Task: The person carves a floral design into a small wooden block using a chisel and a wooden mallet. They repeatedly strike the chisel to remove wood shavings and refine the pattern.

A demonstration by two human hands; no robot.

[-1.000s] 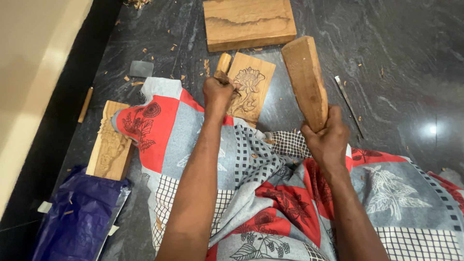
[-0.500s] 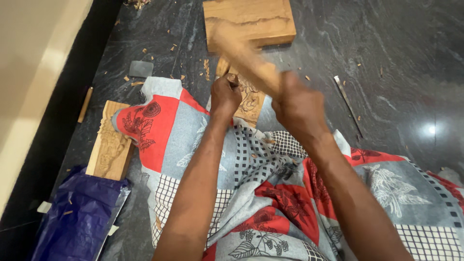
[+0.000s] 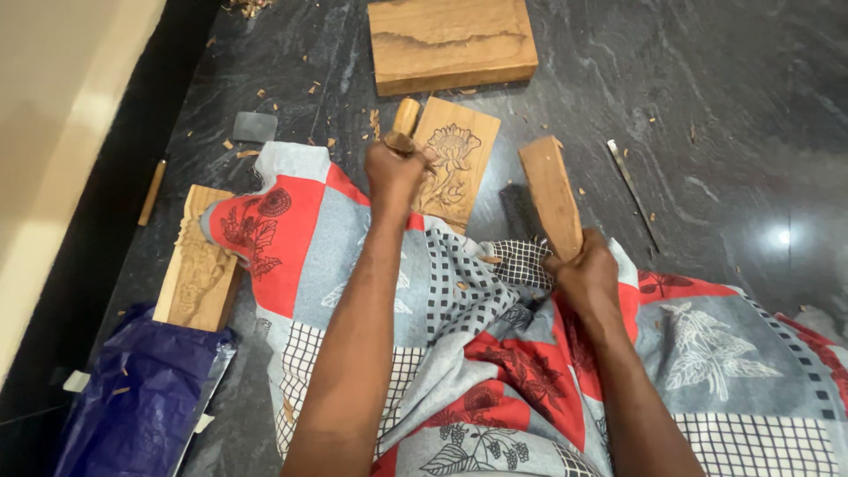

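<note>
- Your left hand (image 3: 395, 170) is closed around a wooden-handled chisel (image 3: 404, 124), its tip on the carved panel (image 3: 455, 163).
- That panel, bearing a flower relief, lies on the dark stone floor (image 3: 707, 106), its near edge against the patterned cloth (image 3: 495, 353) over your lap.
- Your right hand (image 3: 583, 276) grips a wooden mallet block (image 3: 551, 194), raised just right of the panel.
- A thick wood slab (image 3: 450, 40) lies beyond; another carved piece (image 3: 196, 265) lies left.

Red, grey and checked floral cloth (image 3: 495, 353), tan flower-carved panel (image 3: 455, 163), dark veined stone floor (image 3: 724, 106), blue bag (image 3: 132, 397).
</note>
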